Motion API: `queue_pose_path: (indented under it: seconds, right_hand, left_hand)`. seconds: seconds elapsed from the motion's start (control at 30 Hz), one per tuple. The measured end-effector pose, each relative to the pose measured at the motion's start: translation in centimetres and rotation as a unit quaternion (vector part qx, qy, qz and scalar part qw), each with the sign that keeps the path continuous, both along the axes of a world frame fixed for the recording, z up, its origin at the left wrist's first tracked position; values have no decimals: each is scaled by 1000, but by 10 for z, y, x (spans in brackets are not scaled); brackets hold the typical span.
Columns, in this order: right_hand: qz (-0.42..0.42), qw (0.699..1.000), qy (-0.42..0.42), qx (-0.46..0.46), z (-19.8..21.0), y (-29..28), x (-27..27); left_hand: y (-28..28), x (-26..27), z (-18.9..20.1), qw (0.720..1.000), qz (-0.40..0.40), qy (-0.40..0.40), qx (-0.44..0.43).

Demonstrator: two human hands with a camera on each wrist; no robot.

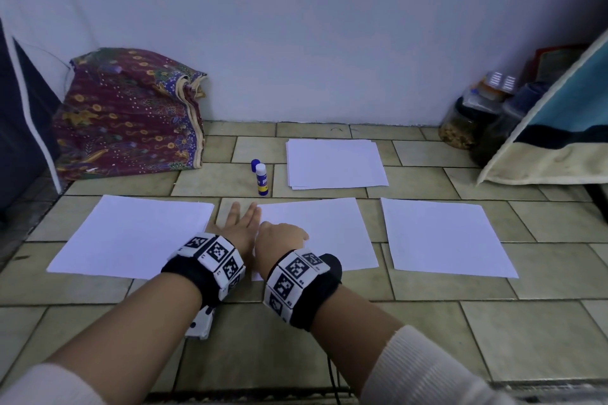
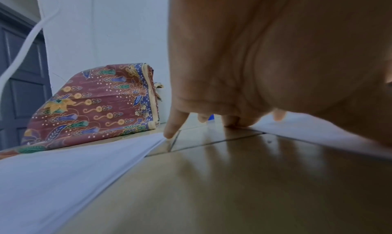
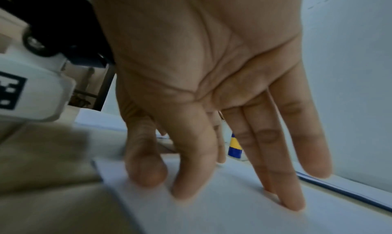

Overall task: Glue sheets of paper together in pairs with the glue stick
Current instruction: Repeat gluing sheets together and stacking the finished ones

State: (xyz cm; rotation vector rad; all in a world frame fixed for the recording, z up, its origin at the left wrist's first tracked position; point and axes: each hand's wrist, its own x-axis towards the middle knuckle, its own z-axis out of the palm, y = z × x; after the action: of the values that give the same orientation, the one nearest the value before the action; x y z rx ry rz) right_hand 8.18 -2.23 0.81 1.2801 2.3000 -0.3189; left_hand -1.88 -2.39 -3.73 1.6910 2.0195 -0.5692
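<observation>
Three white sheets lie in a row on the tiled floor: a left sheet [image 1: 128,233], a middle sheet [image 1: 316,230] and a right sheet [image 1: 441,233]. Behind them sits a stack of paper [image 1: 334,163]. A glue stick [image 1: 262,179] stands upright and uncapped to the left of the stack, with its blue cap [image 1: 255,165] beside it. My left hand [image 1: 241,220] lies flat on the bare tiles between the left and middle sheets, with its fingertips [image 2: 171,130] touching the floor. My right hand [image 1: 283,233] presses straight fingers [image 3: 292,200] on the middle sheet [image 3: 233,212] near its left edge.
A folded patterned cloth [image 1: 128,115] leans against the wall at the back left. Jars [image 1: 473,118] and a blue and beige cushion [image 1: 559,128] stand at the back right. A dark panel [image 1: 23,128] borders the left side.
</observation>
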Motion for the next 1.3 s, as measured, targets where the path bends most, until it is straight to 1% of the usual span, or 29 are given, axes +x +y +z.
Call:
queue_pose_path:
  seconds: [0.07,0.1,0.2,0.27,0.3,0.4,0.57,0.7,0.83,0.93,0.97,1.0,1.07,1.13,1.17,1.23,1.3]
  right_hand:
    - [-41,999,32,-8,-3,5,-1]
    - [-39,998,46,-17,-9,9,-1]
    - [46,993,82,-69,-25,24,5]
    - [72,992,69,-78,-30,39,18]
    - [72,993,60,-76,-32,47,27]
    - [33,995,56,-74,-32,65,58]
    - [-19,996,41,-72,-30,79,100]
    - [-42,997,21,-67,-25,87,116]
    - [-73,996,33,-49,-24,83,111]
    - [-152,985,78,-10,-23,82,110]
    - [-165,984,63,9,-21,80,110]
    - [-171,984,30,34,-19,76,109]
    - [-170,982,-28,78,-16,66,109]
    - [-149,984,-47,91,-17,59,108]
    - [-133,986,-52,90,-16,56,107]
    - [-106,989,-44,91,-16,51,103]
    - [-105,989,-20,102,-15,46,96]
  left_hand:
    - [1,0,0,1000,-3,3,-6]
    - [0,0,1,1000,-8,11,-10]
    - [-2,3,3,999,-20,21,-17]
    - [-3,2,1,1000,-18,12,-8]
    - [-3,1,0,1000,-15,10,-1]
    - [-3,0,-1,1000,-11,7,6]
    - [-4,-2,0,1000,-18,2,1]
    - [-4,-3,-1,1000,-25,11,2]
    - [-5,-3,1,1000,-23,5,12]
    - [-6,-3,2,999,-31,9,16]
    - [-7,-4,3,999,-32,9,18]
    - [-8,-4,6,999,-31,12,24]
    - [-8,0,12,998,-34,26,39]
    - [-4,12,21,996,-37,43,63]
    - [-3,21,27,995,-42,39,85]
    - [-1,39,31,989,-72,-3,133]
    - [-3,55,31,979,-123,-44,156]
